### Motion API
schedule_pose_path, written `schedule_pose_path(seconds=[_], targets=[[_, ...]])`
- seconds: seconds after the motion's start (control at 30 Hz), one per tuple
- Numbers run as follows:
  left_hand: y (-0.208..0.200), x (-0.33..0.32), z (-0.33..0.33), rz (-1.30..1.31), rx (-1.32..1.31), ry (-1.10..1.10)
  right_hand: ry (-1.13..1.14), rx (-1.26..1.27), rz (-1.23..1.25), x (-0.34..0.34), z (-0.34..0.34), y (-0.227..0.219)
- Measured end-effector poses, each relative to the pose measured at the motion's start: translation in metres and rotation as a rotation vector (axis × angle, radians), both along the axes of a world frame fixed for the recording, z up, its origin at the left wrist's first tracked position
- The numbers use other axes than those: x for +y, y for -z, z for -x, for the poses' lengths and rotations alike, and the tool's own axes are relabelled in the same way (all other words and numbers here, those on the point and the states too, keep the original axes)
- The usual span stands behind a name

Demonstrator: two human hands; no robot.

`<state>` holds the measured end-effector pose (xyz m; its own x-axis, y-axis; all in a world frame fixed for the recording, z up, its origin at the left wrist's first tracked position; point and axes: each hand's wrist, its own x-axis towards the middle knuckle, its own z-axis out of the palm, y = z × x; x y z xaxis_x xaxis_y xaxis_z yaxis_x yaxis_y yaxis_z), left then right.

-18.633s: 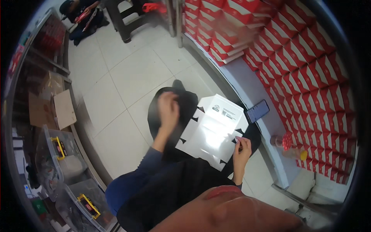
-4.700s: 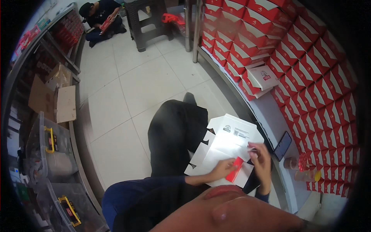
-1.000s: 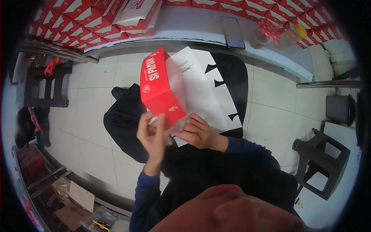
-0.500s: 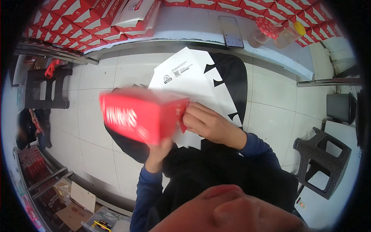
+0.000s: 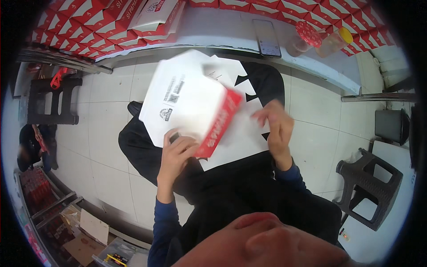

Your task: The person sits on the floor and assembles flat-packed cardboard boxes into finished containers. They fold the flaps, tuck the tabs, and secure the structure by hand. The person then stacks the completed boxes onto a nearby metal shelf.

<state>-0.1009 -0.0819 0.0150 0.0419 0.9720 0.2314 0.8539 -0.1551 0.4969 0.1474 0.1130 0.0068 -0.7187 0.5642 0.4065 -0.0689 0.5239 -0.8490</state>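
A partly folded red-and-white cardboard box (image 5: 189,100) is tilted over my lap, its white printed face up and one red side wall toward the right. My left hand (image 5: 175,153) grips its near left edge, the fingers lying over the white panel. Apart from the box, to its right, my right hand (image 5: 279,133) is raised with fingers loosely bent and spread, holding nothing I can see; its fingertips are slightly blurred. Underneath, flat white cardboard blanks (image 5: 242,149) with black-looking notches rest across my legs, partly covered by the box.
Red-and-white boxes (image 5: 102,26) are stacked along the far shelf, beside a phone (image 5: 267,38) and lidded jars (image 5: 333,42). Dark plastic stools (image 5: 371,187) stand at both sides. Cardboard pieces (image 5: 94,226) lie at lower left. Another person (image 5: 35,144) is at far left.
The box has turned over from its red outside to its white printed face. My right hand has let go and moved right; my left hand still holds the box.
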Motion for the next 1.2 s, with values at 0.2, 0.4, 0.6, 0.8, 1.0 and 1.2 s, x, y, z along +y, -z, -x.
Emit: schedule_pose_path(seconds=[0.2, 0.4, 0.6, 0.8, 1.0, 1.2], targets=[[0.019, -0.022, -0.006, -0.486, 0.203, -0.531, 0.401, -0.114, -0.219, -0.001, 0.067, -0.035], [0.030, -0.030, 0.045, -0.005, -0.458, -0.526, -0.083, -0.376, 0.229, -0.003, 0.063, -0.024], [0.037, 0.050, -0.036, -0.800, -0.754, -0.741, 0.338, 0.310, 0.048, -0.060, 0.106, 0.010], [0.021, 0.052, -0.018, -0.581, -0.441, -0.687, 0.294, 0.046, 0.059, -0.041, 0.099, -0.009], [0.025, 0.003, 0.010, -0.073, -0.296, -0.588, 0.074, -0.286, 0.206, -0.011, 0.062, -0.008], [0.068, -0.026, -0.026, -0.130, -1.243, -0.596, -0.038, -0.188, 0.559, -0.038, 0.051, -0.004]])
